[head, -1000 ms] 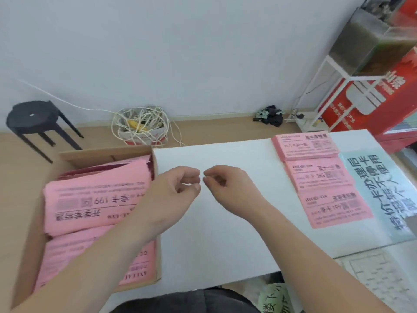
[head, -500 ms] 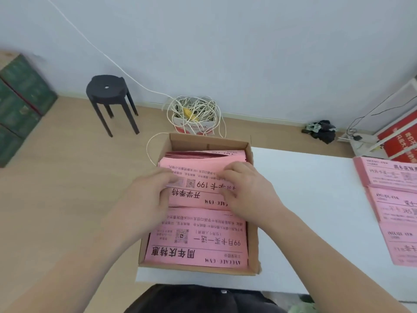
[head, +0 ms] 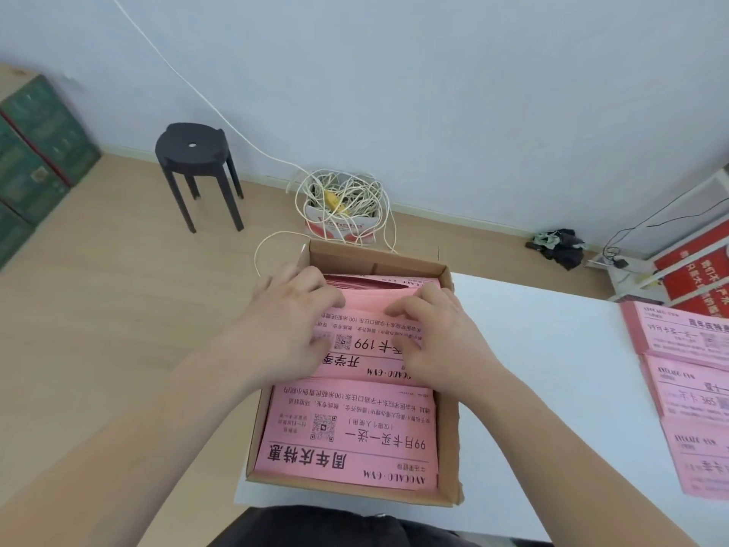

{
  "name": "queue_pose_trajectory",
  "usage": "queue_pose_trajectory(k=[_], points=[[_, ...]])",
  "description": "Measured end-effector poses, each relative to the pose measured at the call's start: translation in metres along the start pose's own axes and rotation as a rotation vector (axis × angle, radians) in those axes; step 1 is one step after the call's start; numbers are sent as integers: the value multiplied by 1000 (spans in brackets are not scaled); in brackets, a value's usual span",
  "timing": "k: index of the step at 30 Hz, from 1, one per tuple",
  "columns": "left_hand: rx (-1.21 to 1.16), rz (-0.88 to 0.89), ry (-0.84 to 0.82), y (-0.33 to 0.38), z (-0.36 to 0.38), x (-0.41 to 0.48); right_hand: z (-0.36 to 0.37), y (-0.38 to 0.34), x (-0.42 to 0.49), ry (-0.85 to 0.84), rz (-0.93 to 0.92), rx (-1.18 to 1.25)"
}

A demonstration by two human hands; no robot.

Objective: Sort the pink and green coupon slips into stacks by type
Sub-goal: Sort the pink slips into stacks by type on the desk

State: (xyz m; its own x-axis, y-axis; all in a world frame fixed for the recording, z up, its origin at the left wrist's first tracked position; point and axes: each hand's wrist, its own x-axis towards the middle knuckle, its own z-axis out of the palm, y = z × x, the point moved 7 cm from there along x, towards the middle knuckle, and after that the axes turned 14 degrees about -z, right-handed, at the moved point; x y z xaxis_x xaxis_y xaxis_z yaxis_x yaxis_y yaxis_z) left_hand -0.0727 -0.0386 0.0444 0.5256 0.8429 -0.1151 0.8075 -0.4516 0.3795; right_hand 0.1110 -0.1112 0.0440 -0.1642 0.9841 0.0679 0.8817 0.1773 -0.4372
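Pink coupon slips point(head: 367, 329), untouched 1 s ago, are now gripped by left hand point(head: 288, 321) and right hand point(head: 438, 333), fingers point(head: 398, 309) curled.

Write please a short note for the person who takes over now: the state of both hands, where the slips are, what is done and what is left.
Left hand: on the left side of the far pink stack in the cardboard box, fingers bent; whether it grips is unclear.
Right hand: on the right side of the same stack, grip also unclear.
Near stack: lies in the box, untouched.
Done: three pink stacks lie in a row at the right of the white table.
Left: both stacks in the box are not yet sorted. No green slips are in view.
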Motion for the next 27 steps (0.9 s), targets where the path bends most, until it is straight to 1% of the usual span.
queue_pose_trajectory(k=[3,6,8,12,17,20,23,25,27], points=[[-92,111,70,2,-14,-18,-7,-8,-8,108,-62,45],[-163,233,60,3,-20,-41,-13,-14,-19,140,-107,130],[-148,301,107,4,-21,-56,-15,-20,-24,148,-134,100],[-8,321,282,3,-20,-73,-18,-30,-29,245,-177,-83],[49,239,369,1,-21,-60,-16,-42,-34,406,-157,-294],[8,268,368,4,-22,-58,-11,-53,-35,404,-204,-297],[-124,332,276,2,-17,-70,-3,-50,-40,290,-235,-202],[-171,343,198,-2,-10,-75,3,-41,-44,236,-199,-115],[-166,353,177,-5,-4,-78,5,-35,-46,233,-146,-74]])
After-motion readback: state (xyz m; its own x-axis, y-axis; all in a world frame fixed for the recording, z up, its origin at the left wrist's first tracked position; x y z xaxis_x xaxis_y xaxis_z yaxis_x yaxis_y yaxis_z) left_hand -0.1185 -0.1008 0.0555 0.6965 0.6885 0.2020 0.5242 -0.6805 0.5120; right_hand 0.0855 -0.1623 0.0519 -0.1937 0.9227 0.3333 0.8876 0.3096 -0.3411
